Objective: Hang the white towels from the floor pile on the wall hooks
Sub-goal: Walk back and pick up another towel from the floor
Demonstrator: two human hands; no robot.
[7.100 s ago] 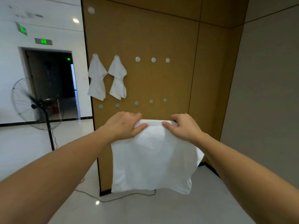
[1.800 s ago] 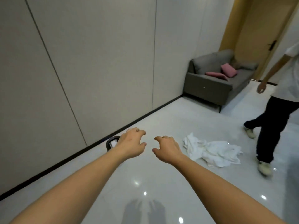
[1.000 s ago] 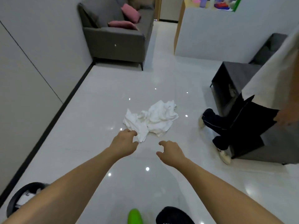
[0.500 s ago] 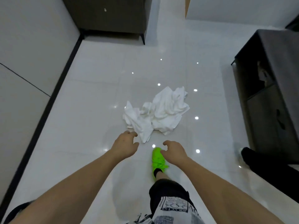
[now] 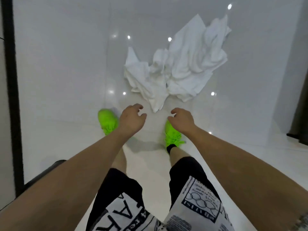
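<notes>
Head view, looking straight down. Pile of white towels crumpled on the glossy floor, at 12 to 1 o'clock from the hands — its nearest corner hangs down between them, just ahead, not touched. Left hand empty, fingers loosely curled and apart, palm down. Right hand the same: empty, fingers curled and apart. Both arms reach forward, hands near each other with a gap between. Below them, two bright green shoes planted on the floor — the right one partly hidden by the right wrist. Black-and-white printed shorts at 6 o'clock. Dark baseboard strip runs along 9 o'clock.
</notes>
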